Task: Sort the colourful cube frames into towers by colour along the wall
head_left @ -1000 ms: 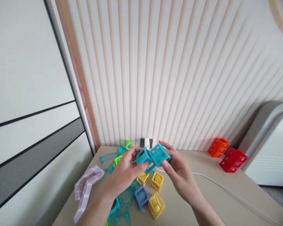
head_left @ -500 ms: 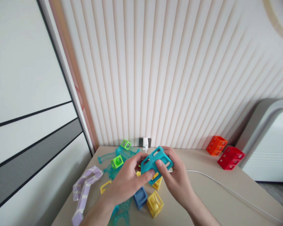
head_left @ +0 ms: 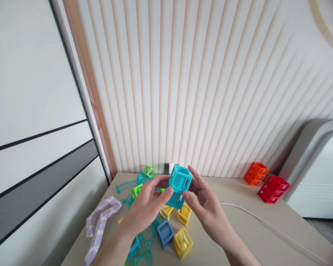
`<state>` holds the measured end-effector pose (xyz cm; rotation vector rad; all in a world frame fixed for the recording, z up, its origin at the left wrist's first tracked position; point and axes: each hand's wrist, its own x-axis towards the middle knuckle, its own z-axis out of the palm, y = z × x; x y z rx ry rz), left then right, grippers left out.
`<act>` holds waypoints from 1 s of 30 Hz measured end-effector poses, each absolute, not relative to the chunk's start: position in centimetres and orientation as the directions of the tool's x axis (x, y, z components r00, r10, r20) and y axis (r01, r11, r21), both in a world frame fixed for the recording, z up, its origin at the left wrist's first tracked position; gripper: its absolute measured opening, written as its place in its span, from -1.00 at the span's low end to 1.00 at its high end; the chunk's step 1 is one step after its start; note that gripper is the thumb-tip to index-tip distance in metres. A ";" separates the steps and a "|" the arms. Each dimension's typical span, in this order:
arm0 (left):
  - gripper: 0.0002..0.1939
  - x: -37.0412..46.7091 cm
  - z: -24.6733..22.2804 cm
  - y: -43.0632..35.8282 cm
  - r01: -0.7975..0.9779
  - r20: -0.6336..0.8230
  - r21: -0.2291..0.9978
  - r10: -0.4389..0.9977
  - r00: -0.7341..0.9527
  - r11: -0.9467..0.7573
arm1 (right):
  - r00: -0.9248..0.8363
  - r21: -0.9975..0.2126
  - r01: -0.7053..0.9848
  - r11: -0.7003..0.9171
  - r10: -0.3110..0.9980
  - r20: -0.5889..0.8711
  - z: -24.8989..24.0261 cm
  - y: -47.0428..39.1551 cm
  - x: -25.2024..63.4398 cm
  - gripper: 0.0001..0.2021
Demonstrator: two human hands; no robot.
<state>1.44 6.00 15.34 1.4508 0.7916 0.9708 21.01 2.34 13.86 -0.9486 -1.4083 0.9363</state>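
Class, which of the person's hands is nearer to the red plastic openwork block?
Right. The right hand is left of the red plastic block, apart from it; the left hand is farther left.

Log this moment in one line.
left hand: holding stacked turquoise blocks; right hand: touching them; position: above table; nearby: yellow blocks, blue block

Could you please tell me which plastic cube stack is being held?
The turquoise plastic cube stack, between left hand and right hand; the orange stack and red stack stand untouched.
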 end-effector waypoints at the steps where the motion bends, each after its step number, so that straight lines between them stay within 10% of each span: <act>1: -0.51 1.3 15.4 6.0 -0.055 0.120 0.993 0.899 0.421 -0.107 | -0.046 -0.936 0.028 0.352 0.935 0.350 13.9 2.3 21.1 -0.33; 9: -0.56 1.3 15.3 5.8 0.011 0.253 0.960 0.879 0.404 -0.281 | -0.097 -0.905 0.072 0.418 0.906 0.411 13.4 2.7 21.4 -0.49; 15: -0.63 2.2 13.7 6.0 0.343 0.612 0.680 0.759 0.220 -0.648 | -0.003 -0.843 0.200 0.499 0.861 0.509 12.5 3.4 19.4 -0.65; 22: -0.65 1.4 14.2 6.3 0.338 0.580 0.694 0.772 0.261 -0.636 | -0.047 -0.876 0.129 0.464 0.886 0.462 13.0 2.6 19.1 -0.63; 30: -0.50 -3.8 16.2 9.1 0.033 0.502 0.855 0.809 -0.306 -0.518 | -0.062 -0.802 0.429 0.416 0.899 0.433 11.7 2.9 19.1 -0.64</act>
